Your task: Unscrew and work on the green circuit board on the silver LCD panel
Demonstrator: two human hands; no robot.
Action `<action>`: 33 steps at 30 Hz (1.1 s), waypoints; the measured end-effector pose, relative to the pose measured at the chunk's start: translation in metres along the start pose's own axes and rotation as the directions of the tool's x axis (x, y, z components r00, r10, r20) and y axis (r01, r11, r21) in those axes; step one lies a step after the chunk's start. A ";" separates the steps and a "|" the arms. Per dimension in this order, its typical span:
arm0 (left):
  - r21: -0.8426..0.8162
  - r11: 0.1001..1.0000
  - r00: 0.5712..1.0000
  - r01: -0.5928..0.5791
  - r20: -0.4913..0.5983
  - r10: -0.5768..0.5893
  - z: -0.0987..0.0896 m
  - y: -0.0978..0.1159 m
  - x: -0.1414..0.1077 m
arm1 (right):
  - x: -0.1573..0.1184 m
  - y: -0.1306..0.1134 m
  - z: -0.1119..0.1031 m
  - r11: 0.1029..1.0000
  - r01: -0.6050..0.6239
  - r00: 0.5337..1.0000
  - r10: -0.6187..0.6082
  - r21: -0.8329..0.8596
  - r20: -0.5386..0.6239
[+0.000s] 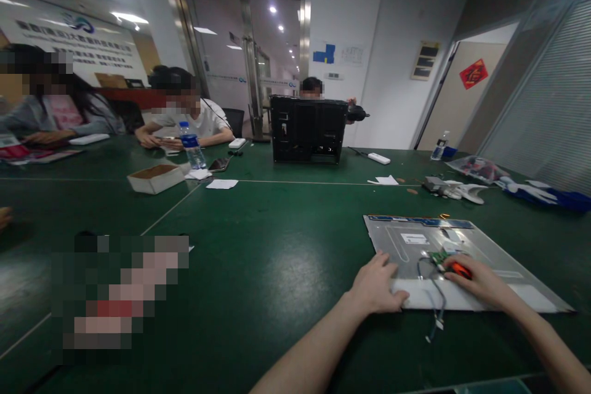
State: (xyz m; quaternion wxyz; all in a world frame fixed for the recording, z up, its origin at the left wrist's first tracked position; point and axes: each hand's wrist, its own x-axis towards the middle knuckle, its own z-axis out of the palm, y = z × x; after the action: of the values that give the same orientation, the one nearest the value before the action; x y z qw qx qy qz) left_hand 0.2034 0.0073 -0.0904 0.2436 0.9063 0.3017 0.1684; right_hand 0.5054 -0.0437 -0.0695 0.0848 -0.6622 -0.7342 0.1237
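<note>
Left hand [376, 283] at 8 o'clock on display panel [401, 261], fingers open. Right hand [480, 280] grips orange object [462, 269], mostly hidden; circuit board [438, 258] partly covered.

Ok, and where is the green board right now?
In the head view, the green board is at right, on the grey panel, beside the right hand and the orange item.
</note>
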 end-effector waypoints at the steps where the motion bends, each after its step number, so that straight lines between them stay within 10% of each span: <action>1: 0.001 1.000 1.000 -0.003 0.003 0.003 0.000 -0.001 0.000 | 0.000 -0.001 0.000 1.000 0.005 1.000 -0.005 -0.001 0.002; 21: -0.165 0.974 0.988 -0.153 -0.014 0.153 0.003 -0.010 0.004 | 0.025 -0.049 0.012 0.946 -0.255 0.965 0.236 -0.200 -0.113; 28: -0.088 0.994 0.977 0.058 -0.201 -0.075 0.016 0.033 0.022 | 0.026 -0.100 0.007 0.950 -0.225 0.974 0.214 -0.218 -0.075; 33: 0.033 0.988 0.983 0.149 -0.117 -0.145 0.014 0.053 0.012 | 0.032 -0.126 0.022 0.905 -0.317 0.948 0.315 -0.284 -0.056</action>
State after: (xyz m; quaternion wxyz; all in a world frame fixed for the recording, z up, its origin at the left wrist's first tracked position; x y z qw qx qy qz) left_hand 0.2431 -0.0270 -0.0710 0.2190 0.8752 0.3846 0.1953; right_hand 0.3758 -0.0252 -0.0543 -0.0309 -0.7780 -0.6271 0.0240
